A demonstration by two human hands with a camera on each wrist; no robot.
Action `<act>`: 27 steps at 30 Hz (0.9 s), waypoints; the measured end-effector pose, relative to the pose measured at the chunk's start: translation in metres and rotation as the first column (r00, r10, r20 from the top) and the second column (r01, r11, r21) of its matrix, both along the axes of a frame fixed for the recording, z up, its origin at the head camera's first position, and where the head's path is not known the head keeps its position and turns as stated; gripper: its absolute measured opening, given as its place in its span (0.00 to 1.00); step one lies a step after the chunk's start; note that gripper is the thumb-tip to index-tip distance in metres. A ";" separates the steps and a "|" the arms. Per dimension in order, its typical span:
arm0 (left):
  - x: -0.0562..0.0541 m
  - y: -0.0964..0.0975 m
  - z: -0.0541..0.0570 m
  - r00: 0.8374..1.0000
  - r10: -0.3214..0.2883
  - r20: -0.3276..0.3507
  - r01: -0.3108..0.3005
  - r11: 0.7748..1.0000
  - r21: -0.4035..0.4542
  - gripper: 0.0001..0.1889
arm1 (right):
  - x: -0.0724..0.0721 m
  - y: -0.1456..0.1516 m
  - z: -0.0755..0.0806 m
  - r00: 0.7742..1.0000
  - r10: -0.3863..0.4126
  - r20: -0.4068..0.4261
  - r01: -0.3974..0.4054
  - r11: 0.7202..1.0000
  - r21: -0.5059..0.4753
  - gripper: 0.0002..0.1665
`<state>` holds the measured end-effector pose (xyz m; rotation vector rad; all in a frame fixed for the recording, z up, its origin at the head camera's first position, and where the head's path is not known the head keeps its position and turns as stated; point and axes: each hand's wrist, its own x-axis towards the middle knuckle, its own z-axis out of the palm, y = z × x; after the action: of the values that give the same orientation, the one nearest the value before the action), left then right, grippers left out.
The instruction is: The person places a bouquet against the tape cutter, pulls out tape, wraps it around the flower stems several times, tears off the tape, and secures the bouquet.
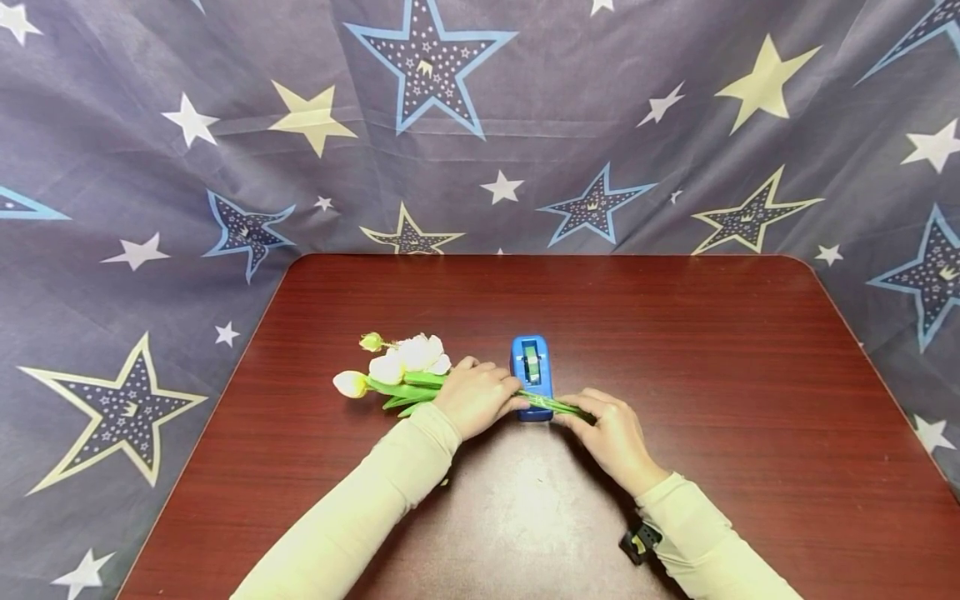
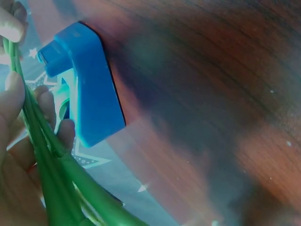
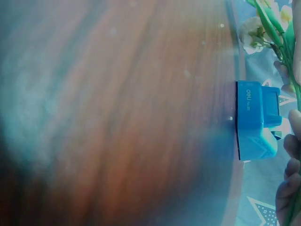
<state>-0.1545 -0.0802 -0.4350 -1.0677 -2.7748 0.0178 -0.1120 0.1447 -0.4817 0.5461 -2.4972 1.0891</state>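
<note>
A bunch of white and pale-yellow tulip-like flowers point(image 1: 408, 357) lies toward the left, its blooms pointing away from both hands. My left hand point(image 1: 478, 398) grips the bunch below the leaves. The thin lower stems point(image 1: 553, 404) run rightward into my right hand point(image 1: 611, 435), which pinches them near their ends. A shiny pale patch shows on the stems between the hands. Behind and partly beneath them stands a blue tape dispenser point(image 1: 534, 385) with a greenish roll point(image 1: 532, 364). In the left wrist view, green stems point(image 2: 42, 146) pass through the fingers, apart from the dispenser point(image 2: 96, 89).
The dark red-brown table point(image 1: 750, 375) reaches back to a grey curtain point(image 1: 525, 108) printed with stars. A black device point(image 1: 639, 543) is at the right wrist. Both arms wear pale sleeves point(image 1: 352, 508).
</note>
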 end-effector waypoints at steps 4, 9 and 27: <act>-0.002 -0.001 -0.001 0.999 -0.029 -0.013 0.030 0.999 0.015 0.15 | -0.001 0.000 -0.002 1.000 -0.001 0.013 0.001 1.000 -0.006 0.14; -0.003 -0.001 -0.001 0.999 -0.052 -0.013 0.052 0.998 0.020 0.15 | -0.001 0.001 -0.001 0.997 0.007 0.076 -0.005 1.000 -0.020 0.14; -0.011 -0.005 -0.005 0.985 -0.145 -0.090 0.148 0.989 0.024 0.14 | -0.006 0.002 0.007 0.953 0.044 0.298 -0.061 0.997 0.047 0.20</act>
<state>-0.1654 -0.0854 -0.4397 -1.2294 -2.6042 0.0037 -0.1176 0.1465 -0.4751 0.4985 -2.7931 1.2029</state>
